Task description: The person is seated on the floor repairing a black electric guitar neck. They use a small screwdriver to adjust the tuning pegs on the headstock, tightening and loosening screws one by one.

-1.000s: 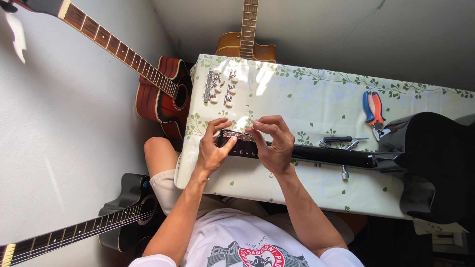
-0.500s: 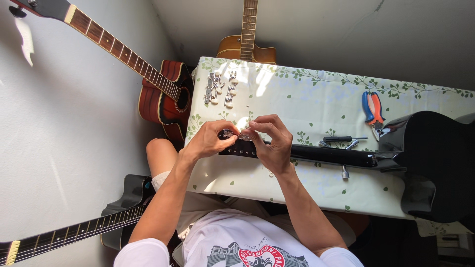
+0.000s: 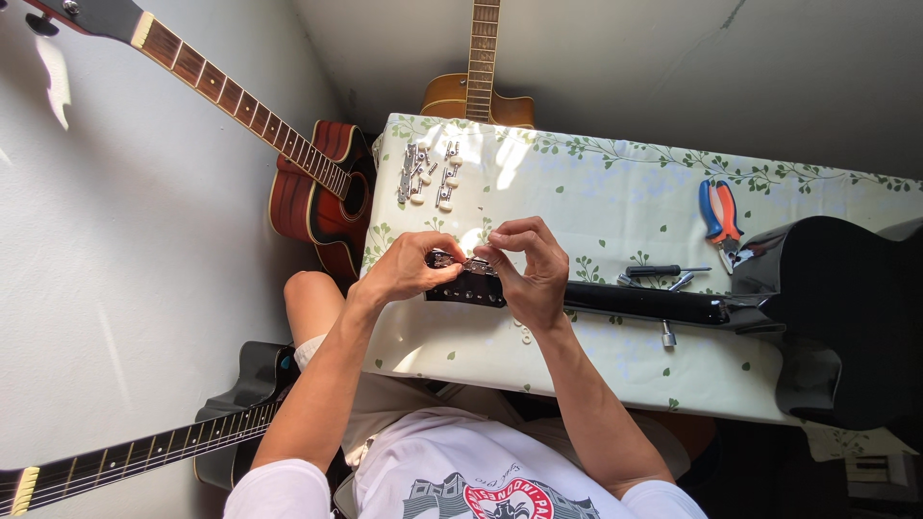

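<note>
A black guitar (image 3: 836, 317) lies across the table (image 3: 596, 192), its neck running left to the headstock (image 3: 471, 288) in front of me. My left hand (image 3: 409, 269) pinches a small metal tuning machine (image 3: 444, 259) at the headstock's upper edge. My right hand (image 3: 529, 269) has its fingers curled over the same spot, fingertips touching the metal part. Two loose rows of tuning machines (image 3: 428, 175) with white knobs lie on the cloth beyond my hands.
Orange and blue pliers (image 3: 721, 213) and a black screwdriver (image 3: 663, 272) lie near the guitar body. A small metal peg (image 3: 667, 334) rests by the neck. A red guitar (image 3: 317, 187) leans at left, a tan guitar (image 3: 479, 91) behind the table, another black guitar (image 3: 231, 423) at lower left.
My left hand has lifted off the headstock and curled in toward my right hand. Both now pinch the small metal part at the headstock's top edge.
</note>
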